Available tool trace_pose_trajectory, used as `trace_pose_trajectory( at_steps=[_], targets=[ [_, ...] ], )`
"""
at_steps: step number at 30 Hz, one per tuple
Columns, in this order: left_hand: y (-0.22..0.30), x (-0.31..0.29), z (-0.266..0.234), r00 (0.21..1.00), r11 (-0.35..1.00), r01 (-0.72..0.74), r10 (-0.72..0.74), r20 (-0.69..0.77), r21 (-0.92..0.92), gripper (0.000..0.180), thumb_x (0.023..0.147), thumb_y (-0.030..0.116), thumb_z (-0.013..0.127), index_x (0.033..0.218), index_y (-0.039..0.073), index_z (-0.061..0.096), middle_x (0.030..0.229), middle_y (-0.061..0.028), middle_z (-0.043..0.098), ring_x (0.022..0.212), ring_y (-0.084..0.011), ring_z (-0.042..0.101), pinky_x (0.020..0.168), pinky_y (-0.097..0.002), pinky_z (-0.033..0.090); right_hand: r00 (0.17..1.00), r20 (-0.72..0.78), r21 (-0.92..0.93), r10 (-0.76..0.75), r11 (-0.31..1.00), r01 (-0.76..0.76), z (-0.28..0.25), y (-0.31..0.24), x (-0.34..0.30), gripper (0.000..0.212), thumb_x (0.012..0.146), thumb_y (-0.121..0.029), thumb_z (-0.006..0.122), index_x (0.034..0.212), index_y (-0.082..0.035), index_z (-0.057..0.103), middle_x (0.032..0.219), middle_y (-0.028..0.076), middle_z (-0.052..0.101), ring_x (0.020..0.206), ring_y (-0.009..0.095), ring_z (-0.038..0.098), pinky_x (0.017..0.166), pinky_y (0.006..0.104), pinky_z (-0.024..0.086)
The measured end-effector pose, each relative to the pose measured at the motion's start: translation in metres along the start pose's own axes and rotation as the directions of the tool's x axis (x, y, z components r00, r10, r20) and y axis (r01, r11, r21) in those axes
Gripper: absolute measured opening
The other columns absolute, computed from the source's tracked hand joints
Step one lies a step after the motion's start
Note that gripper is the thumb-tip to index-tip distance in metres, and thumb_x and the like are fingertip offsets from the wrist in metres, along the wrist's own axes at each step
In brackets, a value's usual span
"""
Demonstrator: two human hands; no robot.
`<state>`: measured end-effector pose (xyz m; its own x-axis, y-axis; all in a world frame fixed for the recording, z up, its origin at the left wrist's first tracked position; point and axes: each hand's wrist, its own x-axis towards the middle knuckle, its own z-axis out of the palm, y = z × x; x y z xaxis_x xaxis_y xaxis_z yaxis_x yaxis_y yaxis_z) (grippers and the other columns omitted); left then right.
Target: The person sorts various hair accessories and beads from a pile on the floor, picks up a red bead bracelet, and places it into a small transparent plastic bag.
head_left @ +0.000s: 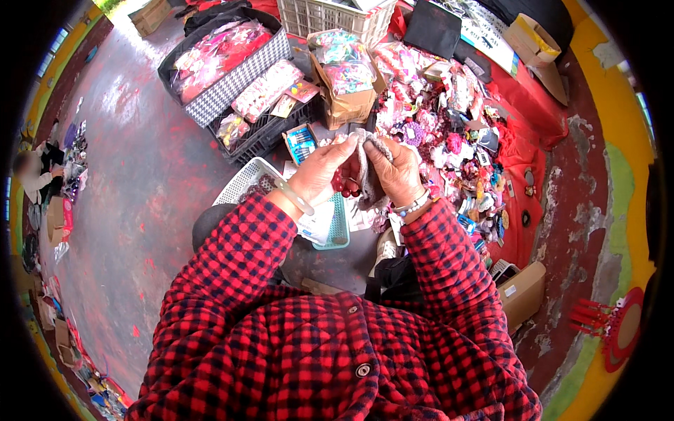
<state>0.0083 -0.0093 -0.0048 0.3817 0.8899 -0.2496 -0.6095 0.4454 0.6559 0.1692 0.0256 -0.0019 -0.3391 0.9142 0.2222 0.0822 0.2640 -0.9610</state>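
Note:
My left hand is closed, with its thumb tip against the top edge of a grey cloth. Dark red round beads show under its fingers; how they are joined is hidden. On the other side, my right hand pinches the same cloth between thumb and fingers, and the cloth hangs down between both hands. Just below them sits a light teal plastic basket, with a white packet beside it. A white basket with small dark items stands left of my left wrist.
Ahead are a cardboard box of bagged goods, a black crate and a checked bin. A heap of hair ornaments spreads rightward over red cloth. Another person sits far left. A carton stands near my right elbow.

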Motion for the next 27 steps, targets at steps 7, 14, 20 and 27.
trace_pose_trajectory(
  at_steps=[7,14,20,27],
  targets=[
    [0.0,0.003,-0.001,0.997,0.997,-0.08,0.08,0.02,-0.002,0.029,0.09,0.033,0.048,0.091,0.005,0.057,0.087,-0.0097,0.061,0.066,-0.0134,0.053,0.049,-0.023,0.035,0.925,-0.076,0.524,0.372,0.804,-0.28,-0.011,0.017,0.013,0.021,0.091,-0.018,0.048,0.097,-0.001,0.06,0.081,0.005,0.063,0.067,0.014,0.059,0.062,0.0252,0.049],
    [0.022,-0.002,-0.005,0.958,0.911,-0.279,0.286,-0.022,-0.304,0.041,0.087,0.039,0.049,0.071,0.002,0.053,0.084,-0.0156,0.059,0.077,-0.0243,0.056,0.052,-0.0269,0.035,0.987,0.087,0.601,0.132,0.783,-0.158,-0.029,-0.027,0.011,0.045,0.071,0.003,0.062,0.113,-0.002,0.048,0.102,0.01,0.058,0.092,0.017,0.057,0.077,0.0294,0.047],
    [0.023,-0.003,-0.006,0.939,0.896,-0.273,0.327,0.105,-0.351,0.046,0.085,0.04,0.05,0.062,0.001,0.049,0.084,-0.0161,0.056,0.078,-0.0263,0.052,0.052,-0.0275,0.035,0.927,0.297,0.783,0.228,0.499,-0.373,-0.019,-0.028,0.008,0.057,0.09,-0.042,0.042,0.129,-0.001,0.035,0.118,0.014,0.05,0.104,0.023,0.052,0.089,0.0345,0.043],
    [0.012,-0.006,0.001,0.988,0.944,-0.105,0.136,0.078,-0.314,0.037,0.087,0.034,0.046,0.081,-0.001,0.056,0.075,-0.0157,0.059,0.072,-0.029,0.058,0.059,-0.0321,0.043,0.946,0.304,0.639,0.114,0.712,-0.291,-0.002,-0.012,-0.001,0.033,0.085,-0.002,0.055,0.118,-0.003,0.05,0.101,0.005,0.059,0.088,0.011,0.057,0.078,0.0244,0.046]
  ],
)
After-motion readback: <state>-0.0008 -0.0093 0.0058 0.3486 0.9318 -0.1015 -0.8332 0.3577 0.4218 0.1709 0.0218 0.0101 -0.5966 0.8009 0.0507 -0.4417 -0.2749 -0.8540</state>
